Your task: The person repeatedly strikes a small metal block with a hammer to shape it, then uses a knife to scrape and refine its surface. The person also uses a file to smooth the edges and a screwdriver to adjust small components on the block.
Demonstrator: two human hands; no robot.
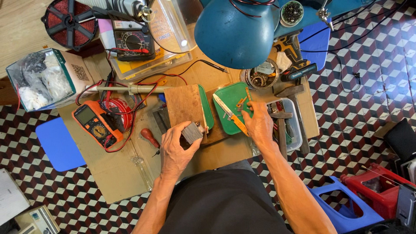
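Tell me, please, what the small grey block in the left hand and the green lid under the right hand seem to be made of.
The grey block in the left hand looks like metal, perhaps stacked sheets: dull grey, sharp edges, faint lines on its side. The green lid under the right hand looks like plastic: even colour, smooth slight gloss, rounded corners and a moulded rim.

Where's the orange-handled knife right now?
In the head view, the orange-handled knife lies on the green tray right of centre, just left of the right hand, with the wooden block further left.
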